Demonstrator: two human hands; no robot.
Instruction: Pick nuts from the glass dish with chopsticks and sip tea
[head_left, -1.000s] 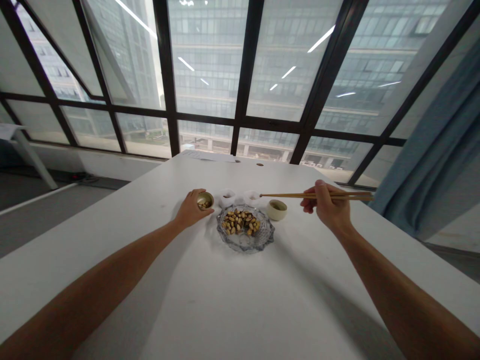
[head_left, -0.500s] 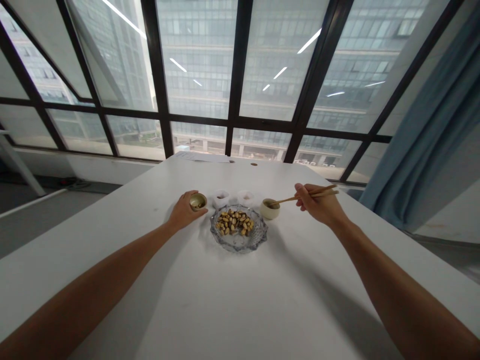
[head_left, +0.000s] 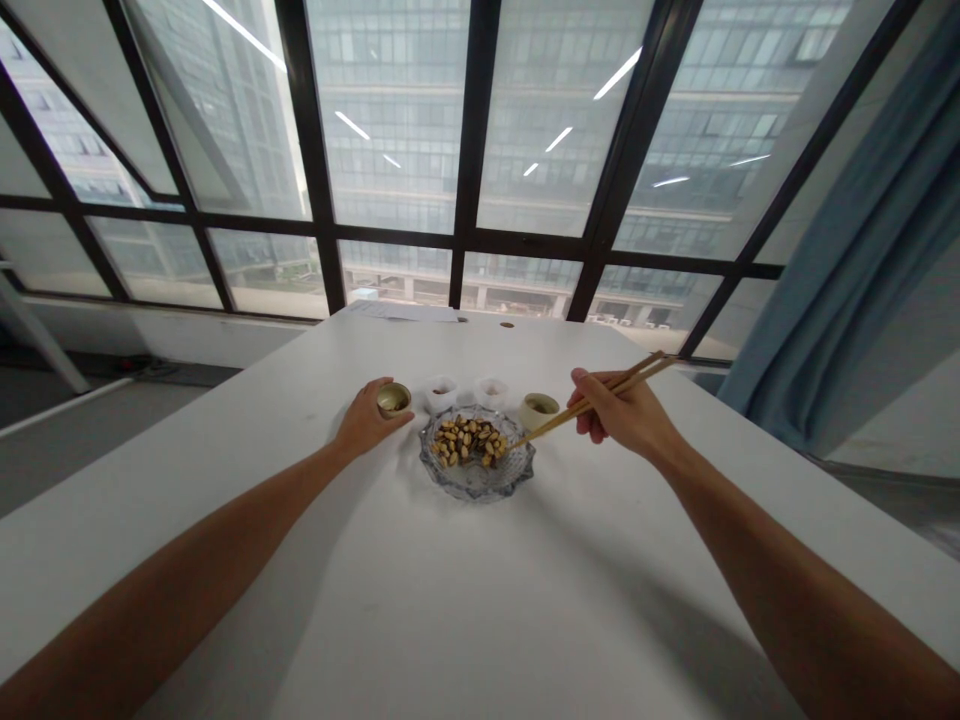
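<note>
My left hand (head_left: 369, 418) is wrapped round a small greenish cup (head_left: 394, 401) tilted toward me, with a few bits inside it. Wooden chopsticks (head_left: 559, 420) are gripped in my right hand (head_left: 622, 412). Their tips reach over the right side of a clear glass plate (head_left: 480, 488), close to the pistachios (head_left: 469, 440) heaped there; whether they touch a nut is too small to tell. Just behind the chopsticks stands a second, pale green cup (head_left: 538, 411), upright, with something dark inside.
Two small white bowls (head_left: 441, 397) stand behind the plate. Papers (head_left: 405, 313) lie at the far edge of the white table (head_left: 450, 620), before the windows. A blue curtain (head_left: 832, 290) hangs at the right.
My right hand has shifted the chopsticks left and toward me, so their tips have gone from the right cup to the plate. My left hand stays on its cup.
</note>
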